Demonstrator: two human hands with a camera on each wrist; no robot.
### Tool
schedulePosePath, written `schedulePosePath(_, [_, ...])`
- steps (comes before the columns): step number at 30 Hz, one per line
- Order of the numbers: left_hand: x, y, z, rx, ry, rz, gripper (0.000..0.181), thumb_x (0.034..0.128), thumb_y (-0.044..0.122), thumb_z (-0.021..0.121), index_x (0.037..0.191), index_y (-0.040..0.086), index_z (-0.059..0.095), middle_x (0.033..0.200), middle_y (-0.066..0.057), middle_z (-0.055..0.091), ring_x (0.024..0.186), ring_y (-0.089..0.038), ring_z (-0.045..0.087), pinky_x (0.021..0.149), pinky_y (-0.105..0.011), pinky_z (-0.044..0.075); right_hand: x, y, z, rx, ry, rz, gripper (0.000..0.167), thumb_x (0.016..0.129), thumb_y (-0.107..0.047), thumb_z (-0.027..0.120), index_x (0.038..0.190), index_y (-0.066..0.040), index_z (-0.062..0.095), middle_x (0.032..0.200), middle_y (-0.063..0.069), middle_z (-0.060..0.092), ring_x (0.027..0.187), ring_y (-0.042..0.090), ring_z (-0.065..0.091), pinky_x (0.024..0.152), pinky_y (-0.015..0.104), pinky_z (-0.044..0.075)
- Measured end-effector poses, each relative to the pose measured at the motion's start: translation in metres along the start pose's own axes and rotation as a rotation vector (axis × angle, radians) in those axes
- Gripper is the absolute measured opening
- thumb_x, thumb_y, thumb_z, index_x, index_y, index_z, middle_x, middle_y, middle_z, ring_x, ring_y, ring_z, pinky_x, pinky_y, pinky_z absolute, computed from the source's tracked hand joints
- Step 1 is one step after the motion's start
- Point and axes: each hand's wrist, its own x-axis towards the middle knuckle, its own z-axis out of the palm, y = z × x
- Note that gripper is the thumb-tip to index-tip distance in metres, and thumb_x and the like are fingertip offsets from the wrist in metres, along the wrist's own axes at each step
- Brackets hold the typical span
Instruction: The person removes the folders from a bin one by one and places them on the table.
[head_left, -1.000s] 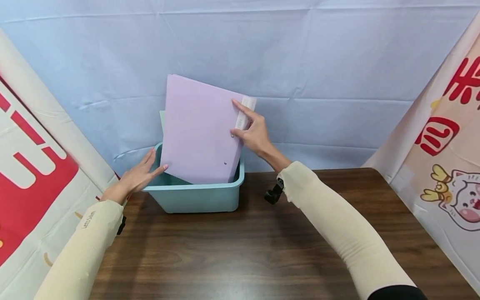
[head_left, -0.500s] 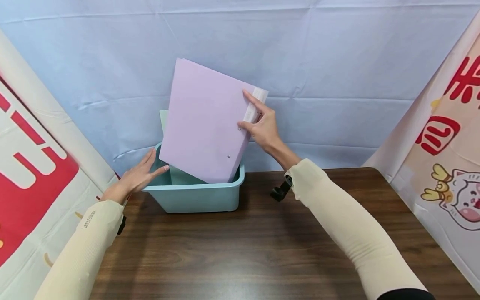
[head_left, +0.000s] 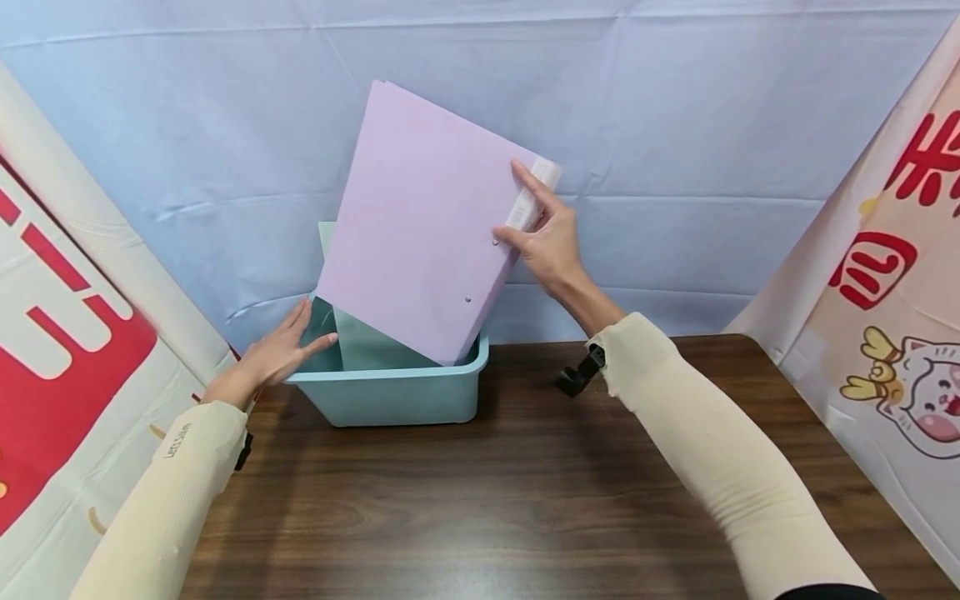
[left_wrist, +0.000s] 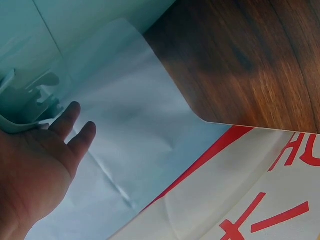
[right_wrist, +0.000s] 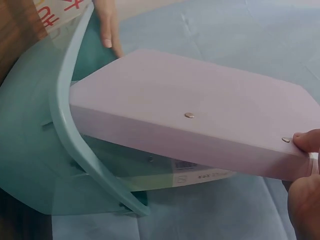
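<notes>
- Right hand point(head_left: 552, 237) pinches a rectangular lilac binder point(head_left: 423, 221), lower corner inside a teal plastic bin point(head_left: 386, 402).
- Left hand point(head_left: 273, 354), straight-fingered, rests at its left rim.
- Brown wood-grain tabletop point(head_left: 450, 500) opens out front.

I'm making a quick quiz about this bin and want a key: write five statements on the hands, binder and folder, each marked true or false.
1. The right hand holds the purple binder. True.
2. The purple binder stands straight upright. False: it is tilted, its lower corner inside the bin.
3. The left hand is at the bin's rim. True.
4. A green folder is in the bin. True.
5. The green folder hides part of the purple binder. False: the purple binder hides part of the green folder.
</notes>
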Motion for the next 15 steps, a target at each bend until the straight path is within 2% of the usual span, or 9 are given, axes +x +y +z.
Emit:
schedulePosePath(5, [0.001, 0.001, -0.001, 0.005, -0.002, 0.0, 0.103, 0.1028, 0.079, 0.032, 0.169, 0.014, -0.014, 0.177, -0.01, -0.02, 0.16, -0.05, 0.004, 0.113, -0.084, 0.012, 0.001, -0.008, -0.01, 0.038, 0.024, -0.017, 0.093, 0.078, 0.023, 0.081, 0.155, -0.023, 0.057, 0.159, 0.005, 0.051, 0.126, 0.022, 0.058, 0.103, 0.042, 0.057])
schedulePosePath(15, [0.0, -0.002, 0.001, -0.013, 0.004, -0.013, 0.103, 0.1026, 0.079, 0.033, 0.169, 0.016, -0.015, 0.176, -0.008, -0.021, 0.16, -0.051, 0.004, 0.114, -0.085, 0.009, 0.002, -0.02, -0.028, 0.144, 0.057, -0.001, 0.095, 0.077, 0.029, 0.077, 0.156, -0.02, 0.057, 0.162, 0.002, 0.047, 0.132, 0.023, 0.053, 0.11, 0.042, 0.052])
